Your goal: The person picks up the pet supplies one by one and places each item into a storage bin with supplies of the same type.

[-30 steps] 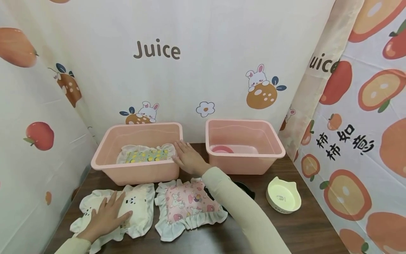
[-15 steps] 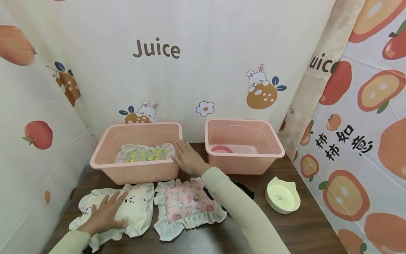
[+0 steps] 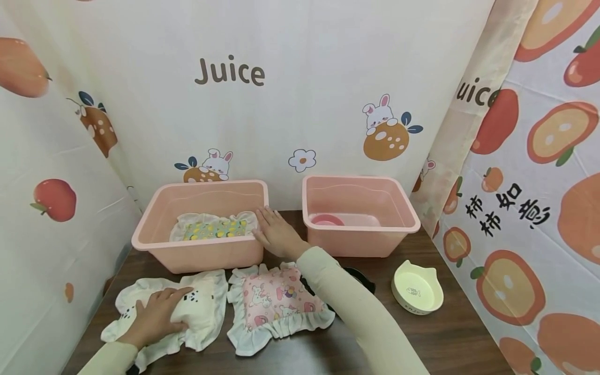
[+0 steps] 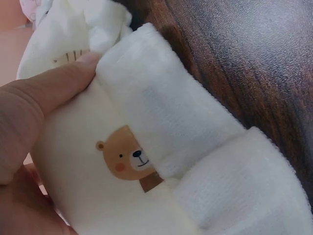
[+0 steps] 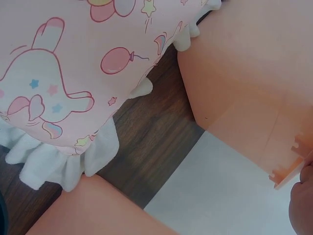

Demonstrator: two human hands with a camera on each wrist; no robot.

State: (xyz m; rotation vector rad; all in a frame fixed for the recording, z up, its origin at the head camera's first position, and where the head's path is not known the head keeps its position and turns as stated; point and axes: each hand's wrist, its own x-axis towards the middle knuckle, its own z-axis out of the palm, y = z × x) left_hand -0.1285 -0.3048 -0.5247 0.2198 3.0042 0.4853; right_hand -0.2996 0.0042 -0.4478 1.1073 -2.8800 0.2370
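Long plain cream sleeves (image 3: 361, 312); small dark patch (image 3: 133, 370) beside left cuff (image 3: 116, 355).

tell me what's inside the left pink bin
A ruffled cushion with a yellow-green print lies in the bin. Its front wall hides the cushion's near edge; anything beneath is covered.

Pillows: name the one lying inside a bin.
The green pillow, inside the left bin; the pink pillow and the cream pillow under the left hand are outside it.
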